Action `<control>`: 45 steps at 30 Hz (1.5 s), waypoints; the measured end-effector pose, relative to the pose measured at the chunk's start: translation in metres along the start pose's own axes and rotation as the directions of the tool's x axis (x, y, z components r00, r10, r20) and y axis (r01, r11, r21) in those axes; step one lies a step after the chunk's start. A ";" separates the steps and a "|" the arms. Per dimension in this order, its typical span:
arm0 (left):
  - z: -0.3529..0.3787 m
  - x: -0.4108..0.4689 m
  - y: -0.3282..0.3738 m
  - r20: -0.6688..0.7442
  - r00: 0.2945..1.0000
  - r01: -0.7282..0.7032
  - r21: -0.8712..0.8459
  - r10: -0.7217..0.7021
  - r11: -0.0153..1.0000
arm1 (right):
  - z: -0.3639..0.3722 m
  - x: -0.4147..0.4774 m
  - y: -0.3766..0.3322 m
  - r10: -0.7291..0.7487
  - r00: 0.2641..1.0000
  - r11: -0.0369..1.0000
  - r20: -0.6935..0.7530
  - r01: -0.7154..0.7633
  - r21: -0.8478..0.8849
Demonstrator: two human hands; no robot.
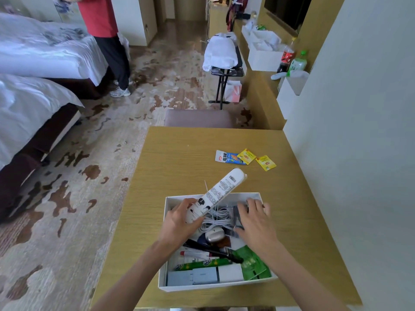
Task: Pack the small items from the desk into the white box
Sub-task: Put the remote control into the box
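Observation:
The white box (162, 286) stands on the wooden desk (179, 158) near its front edge, filled with several small items: a coiled white cable (216, 215), a green packet (253, 262), a black comb (215, 251). My left hand (179, 223) grips the lower end of a long white wrapped package (221, 191), tilted up and to the right over the box. My right hand (256, 221) lies flat, fingers spread, on the items at the box's far right. A blue-white sachet (226, 157) and two yellow sachets (246, 156) (266, 162) lie on the desk beyond the box.
A padded stool (198, 118) sits at the desk's far edge. A wall (348, 131) runs along the right. Two beds (33, 102) are at the left, with a person in a red top (101, 30) standing beside them. A luggage rack (224, 63) stands further back.

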State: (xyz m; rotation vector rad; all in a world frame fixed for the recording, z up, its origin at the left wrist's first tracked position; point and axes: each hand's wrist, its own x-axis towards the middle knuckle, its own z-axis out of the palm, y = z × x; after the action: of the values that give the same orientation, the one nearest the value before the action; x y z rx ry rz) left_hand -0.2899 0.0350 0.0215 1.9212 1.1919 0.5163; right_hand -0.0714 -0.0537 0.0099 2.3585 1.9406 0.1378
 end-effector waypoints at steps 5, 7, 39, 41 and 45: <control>0.000 0.005 -0.006 0.030 0.999 -0.017 0.018 0.016 1.000 | 0.016 0.005 -0.001 -0.031 0.977 0.999 0.209 0.032 0.001; -0.002 0.008 -0.007 0.032 0.999 -0.018 0.017 0.018 1.000 | 0.018 0.009 0.000 -0.031 0.974 0.998 0.224 0.019 0.056; -0.018 -0.013 -0.027 0.342 0.903 -0.360 0.269 0.261 0.893 | -0.025 0.014 0.044 -0.213 0.937 0.552 0.278 -0.119 0.826; -0.013 -0.020 -0.030 0.372 0.886 -0.400 0.312 0.277 0.862 | -0.019 0.013 0.045 -0.250 0.907 0.611 0.338 -0.122 0.782; -0.010 -0.023 -0.027 0.406 0.871 -0.453 0.440 0.278 0.775 | -0.009 0.014 0.039 -0.273 0.865 0.740 0.421 -0.091 0.666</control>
State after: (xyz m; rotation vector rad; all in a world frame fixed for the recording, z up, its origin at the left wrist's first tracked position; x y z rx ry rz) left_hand -0.3225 0.0252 0.0073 2.6233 0.7791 0.0503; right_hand -0.0316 -0.0477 0.0241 2.2620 2.0222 -1.2679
